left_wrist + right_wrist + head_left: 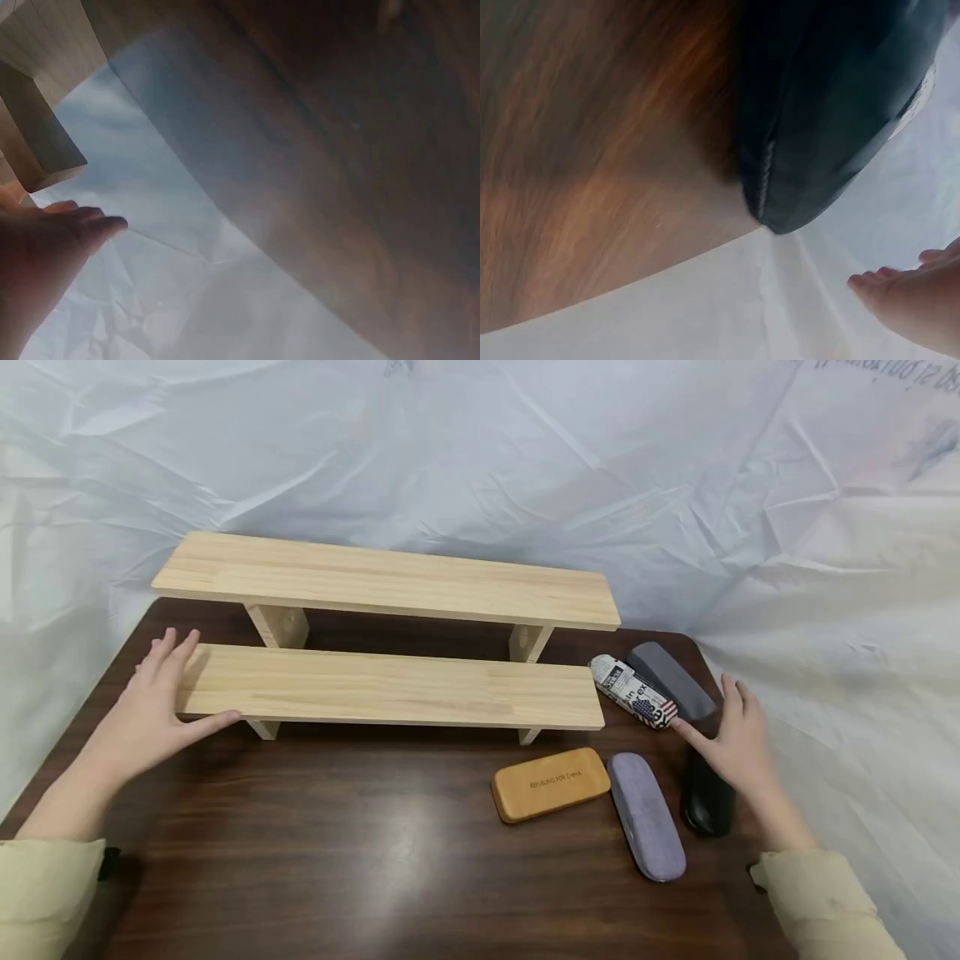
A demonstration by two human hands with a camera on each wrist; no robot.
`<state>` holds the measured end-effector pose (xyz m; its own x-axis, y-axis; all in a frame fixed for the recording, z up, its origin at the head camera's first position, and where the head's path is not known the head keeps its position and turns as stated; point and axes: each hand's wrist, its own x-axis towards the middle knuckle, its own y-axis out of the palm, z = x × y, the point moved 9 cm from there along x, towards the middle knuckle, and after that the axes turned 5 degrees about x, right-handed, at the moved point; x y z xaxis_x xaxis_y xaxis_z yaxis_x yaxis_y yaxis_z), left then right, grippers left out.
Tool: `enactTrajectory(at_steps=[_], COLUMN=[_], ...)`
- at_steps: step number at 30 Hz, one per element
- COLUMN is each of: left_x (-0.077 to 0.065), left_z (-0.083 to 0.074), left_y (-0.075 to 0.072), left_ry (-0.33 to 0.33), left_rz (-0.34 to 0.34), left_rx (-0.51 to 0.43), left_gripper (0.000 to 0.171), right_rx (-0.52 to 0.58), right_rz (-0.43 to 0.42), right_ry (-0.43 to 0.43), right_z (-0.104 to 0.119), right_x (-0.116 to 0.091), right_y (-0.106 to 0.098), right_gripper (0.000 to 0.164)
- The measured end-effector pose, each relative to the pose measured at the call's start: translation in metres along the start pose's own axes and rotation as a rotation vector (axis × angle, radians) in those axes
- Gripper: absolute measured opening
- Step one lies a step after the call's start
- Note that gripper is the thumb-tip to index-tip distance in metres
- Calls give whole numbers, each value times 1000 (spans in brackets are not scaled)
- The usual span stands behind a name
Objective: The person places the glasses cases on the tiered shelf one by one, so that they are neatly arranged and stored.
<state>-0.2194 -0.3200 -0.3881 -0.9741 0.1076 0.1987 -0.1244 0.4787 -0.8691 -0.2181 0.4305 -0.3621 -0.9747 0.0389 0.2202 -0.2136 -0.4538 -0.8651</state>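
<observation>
My left hand [146,710] is at the left end of the lower board of a two-tier wooden shelf [390,687], its fingers spread and the thumb stretched toward the front edge. On the right, my right hand [738,739] hovers with thumb and fingers apart, overlapping a black glasses case [708,797] in the head view. That black case [832,112] looms large in the right wrist view. Near the thumb tip lies a glasses case printed with letters and a flag [630,689]; a grey case [670,679] rests behind it.
A tan glasses case [551,785] and a lilac one [647,817] lie side by side in front of the shelf's right end. The shelf's raised upper board [390,578] runs along the back of the dark wooden table [315,860]. White sheeting [450,452] hangs behind.
</observation>
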Motion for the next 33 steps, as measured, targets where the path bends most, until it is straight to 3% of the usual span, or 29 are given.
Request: enactTrajectory(at_steps=[4,12,21,33], left_x=[3,8,11,8], left_z=[6,11,18,39], left_y=[2,2,2,10], left_ry=[-9,-2,-63,-174], left_rz=[20,20,19,185], left_rx=[-38,-89,-94,-227], left_gripper=[120,121,124,117], right_rx=[61,173,237,189], right_rz=[18,111,194,278], right_ry=[-21,38,21,93], right_z=[-6,-26,-39,-61], right_x=[10,29,40,48], right_y=[-2,3,8,22], right_gripper=[102,99,97,99])
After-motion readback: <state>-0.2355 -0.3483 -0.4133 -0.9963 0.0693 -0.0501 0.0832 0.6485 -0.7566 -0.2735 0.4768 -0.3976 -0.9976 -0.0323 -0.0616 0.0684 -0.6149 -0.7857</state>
